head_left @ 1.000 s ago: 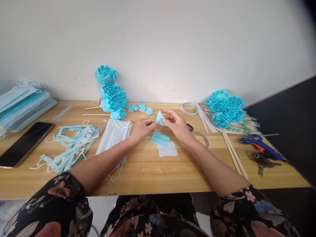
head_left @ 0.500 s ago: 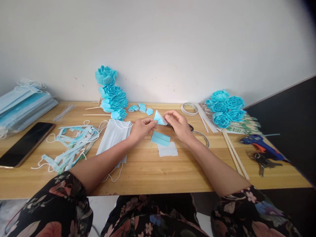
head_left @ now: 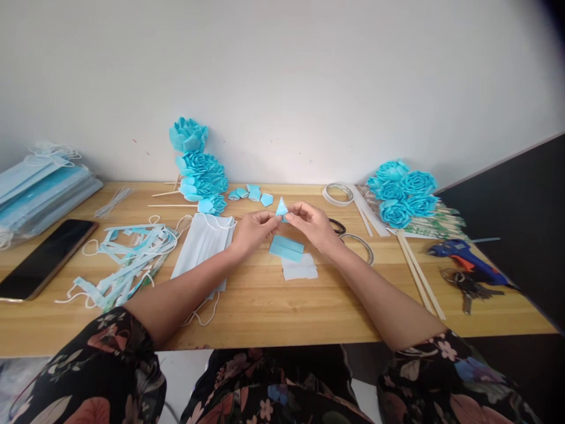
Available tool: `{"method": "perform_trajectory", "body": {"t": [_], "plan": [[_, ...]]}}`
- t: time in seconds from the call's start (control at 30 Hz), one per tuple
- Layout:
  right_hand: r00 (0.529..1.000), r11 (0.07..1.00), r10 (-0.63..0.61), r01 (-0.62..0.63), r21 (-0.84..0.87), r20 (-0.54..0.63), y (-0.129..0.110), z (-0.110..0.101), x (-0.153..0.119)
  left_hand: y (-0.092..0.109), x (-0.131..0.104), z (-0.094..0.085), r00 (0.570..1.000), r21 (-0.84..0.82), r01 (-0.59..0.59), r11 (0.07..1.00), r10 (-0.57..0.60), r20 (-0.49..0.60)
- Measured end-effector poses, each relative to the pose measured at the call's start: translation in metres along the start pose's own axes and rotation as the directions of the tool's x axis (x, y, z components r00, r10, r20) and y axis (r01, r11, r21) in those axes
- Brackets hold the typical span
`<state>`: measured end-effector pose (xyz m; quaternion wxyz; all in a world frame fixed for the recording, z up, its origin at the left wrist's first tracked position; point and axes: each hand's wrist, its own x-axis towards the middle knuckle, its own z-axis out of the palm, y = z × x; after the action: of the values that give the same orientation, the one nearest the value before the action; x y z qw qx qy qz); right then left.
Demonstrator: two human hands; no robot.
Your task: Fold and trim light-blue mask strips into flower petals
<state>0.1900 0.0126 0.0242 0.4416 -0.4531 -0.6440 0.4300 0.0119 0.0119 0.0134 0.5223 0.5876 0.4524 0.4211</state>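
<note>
Pinching a folded blue piece (head_left: 281,208) between them, the left hand (head_left: 252,233) and right hand (head_left: 311,225) hold it just beyond the flat blue rectangle (head_left: 286,248) on the desk (head_left: 251,315); its right corner has just tucked in, so folding seems further along.

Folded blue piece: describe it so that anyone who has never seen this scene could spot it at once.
Over the middle of the wooden table, the left hand and right hand are close together. Held between them is the folded blue piece. Unlike the flat blue rectangle and white piece on the table nearby, it is raised and tapers to a point.
</note>
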Motion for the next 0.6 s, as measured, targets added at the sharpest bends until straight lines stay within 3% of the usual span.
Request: {"method": "perform_trajectory", "body": {"t": [0.17,0.37,0.6], "plan": [[0.996,1.0,-0.015,0.017,0.027,-0.085,0.0031,0.0007,0.0004,-0.0021,0.0001,-0.0001,1.0,0.022,-0.014,1.0,0.013,0.019],[0.992,0.999,-0.035,0.036,0.008,-0.121,0.0037,-0.0005,0.0016,-0.0038,0.0009,-0.0015,1.0,-0.122,-0.024,0.992,0.024,-0.003],[0.993,0.999,-0.028,0.031,0.021,-0.118,0.0051,0.0003,0.0019,-0.0015,-0.0004,-0.0008,1.0,-0.054,-0.002,0.999,0.003,0.022]]}}
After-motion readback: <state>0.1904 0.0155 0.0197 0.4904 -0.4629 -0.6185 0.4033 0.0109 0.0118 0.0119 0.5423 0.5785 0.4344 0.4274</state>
